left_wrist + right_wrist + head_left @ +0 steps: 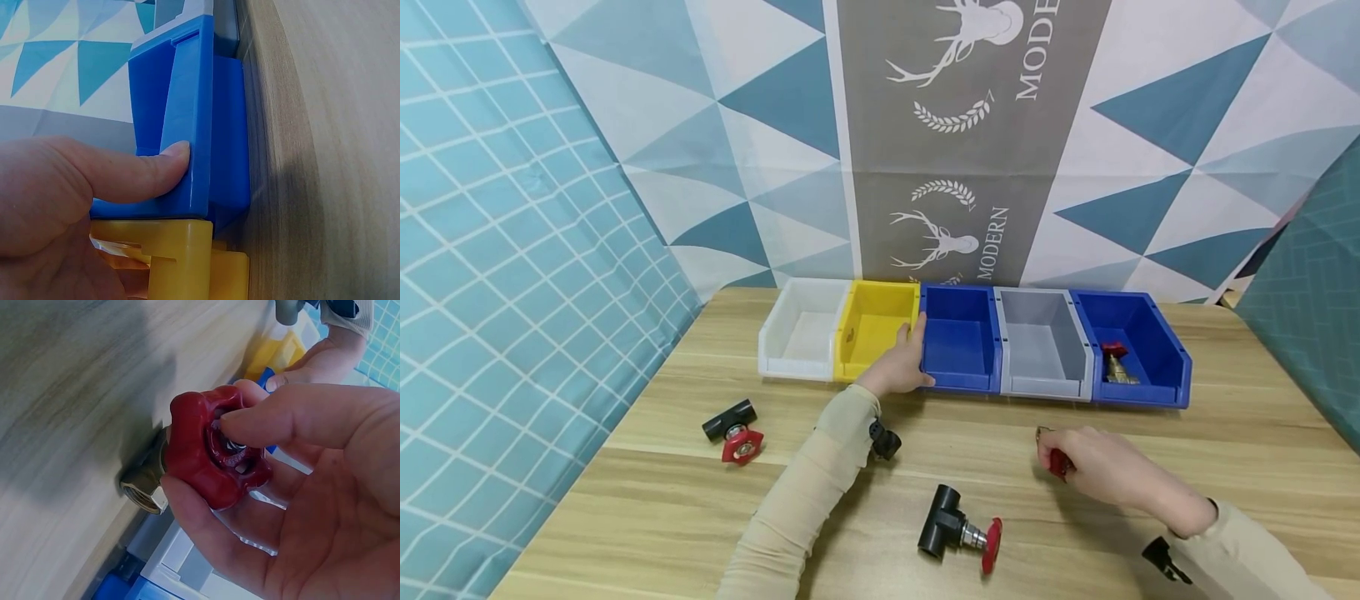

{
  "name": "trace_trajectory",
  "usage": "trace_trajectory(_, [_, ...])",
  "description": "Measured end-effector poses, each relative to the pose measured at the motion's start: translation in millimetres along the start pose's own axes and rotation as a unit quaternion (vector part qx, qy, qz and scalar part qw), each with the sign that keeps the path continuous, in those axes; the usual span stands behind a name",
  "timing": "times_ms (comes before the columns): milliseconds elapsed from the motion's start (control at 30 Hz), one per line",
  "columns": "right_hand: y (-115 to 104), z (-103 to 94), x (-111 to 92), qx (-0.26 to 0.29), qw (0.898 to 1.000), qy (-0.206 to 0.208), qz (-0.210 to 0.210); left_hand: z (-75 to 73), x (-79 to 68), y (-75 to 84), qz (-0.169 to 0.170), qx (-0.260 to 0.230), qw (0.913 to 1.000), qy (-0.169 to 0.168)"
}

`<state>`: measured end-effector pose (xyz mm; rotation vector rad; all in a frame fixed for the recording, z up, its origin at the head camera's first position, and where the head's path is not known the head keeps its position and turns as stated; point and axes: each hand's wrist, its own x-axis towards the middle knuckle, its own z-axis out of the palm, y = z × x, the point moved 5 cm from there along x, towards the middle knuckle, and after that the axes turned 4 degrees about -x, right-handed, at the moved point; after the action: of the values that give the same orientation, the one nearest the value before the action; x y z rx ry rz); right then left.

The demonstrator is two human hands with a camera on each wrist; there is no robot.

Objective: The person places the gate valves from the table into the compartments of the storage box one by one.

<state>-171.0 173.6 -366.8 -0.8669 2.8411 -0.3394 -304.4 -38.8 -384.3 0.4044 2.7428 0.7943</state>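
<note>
My left hand (897,365) grips the adjoining side walls of the yellow bin (880,292) and the middle blue bin (962,381). In the left wrist view its thumb lies over the blue bin's front corner, while the other fingers reach down on the yellow side, partly hidden. Over the table before the grey bin (1047,387), my right hand (1105,468) holds a valve by its red handwheel (197,450). The valve's brass body (145,484) points away from the palm, its threaded opening showing in the right wrist view.
A white bin (797,367) stands at the row's left end. The right-end blue bin (1142,395) contains a brass valve (1117,368) with a red handle. Two black tee fittings with red handwheels lie on the table, one left (730,420), one front centre (943,523).
</note>
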Motion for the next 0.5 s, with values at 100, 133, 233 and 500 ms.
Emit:
trace_trajectory(100, [1.1,-0.9,0.3,0.004,1.000,-0.003,0.001,-0.1,-0.6,-0.2,-0.002,0.001,1.0000,0.000])
trace_trajectory(133, [1.5,-1.1,0.3,0.005,1.000,-0.005,0.002,0.1,-0.5,-0.2,-0.002,0.000,1.0000,0.000])
trace_trajectory(233, [2.8,-1.7,0.7,0.006,1.000,-0.011,0.012,0.3,-0.3,-0.3,-0.001,0.001,1.0000,-0.001])
trace_trajectory(500, [4.1,-5.3,3.8,0.004,1.000,-0.006,0.026,0.7,1.0,-0.9,0.000,-0.005,1.0000,-0.002])
